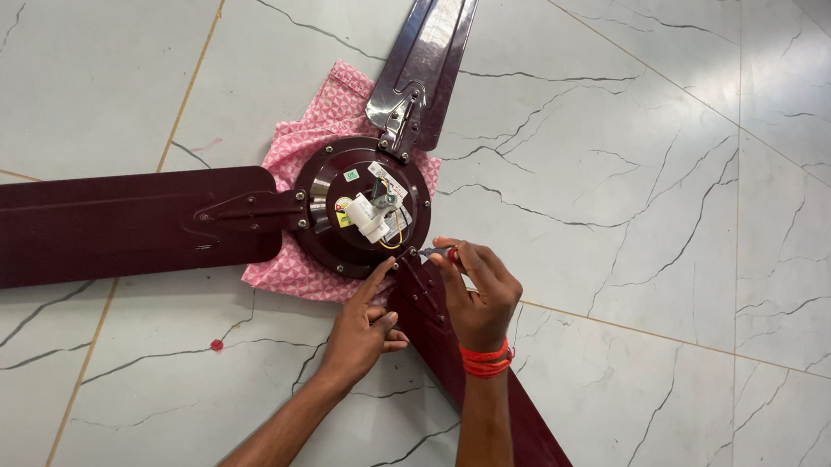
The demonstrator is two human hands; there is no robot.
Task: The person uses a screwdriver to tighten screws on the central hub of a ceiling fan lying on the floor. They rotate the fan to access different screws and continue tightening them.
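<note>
Head view: maroon ceiling fan (363, 210) flat on pink cloth (309, 141), centre frame; gripped blade (482, 387) running long toward lower right. Right hand (478, 293) pinching small tool (434, 253) at blade bracket. Left hand (361, 328) loosely curled, forefinger extended onto hub rim.

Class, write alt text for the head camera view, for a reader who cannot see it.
Two bare hands work at the hub of a maroon three-blade ceiling fan lying on a pink cloth on a marbled floor. The right hand holds a small tool at a blade bracket; the left hand touches the hub.
</note>
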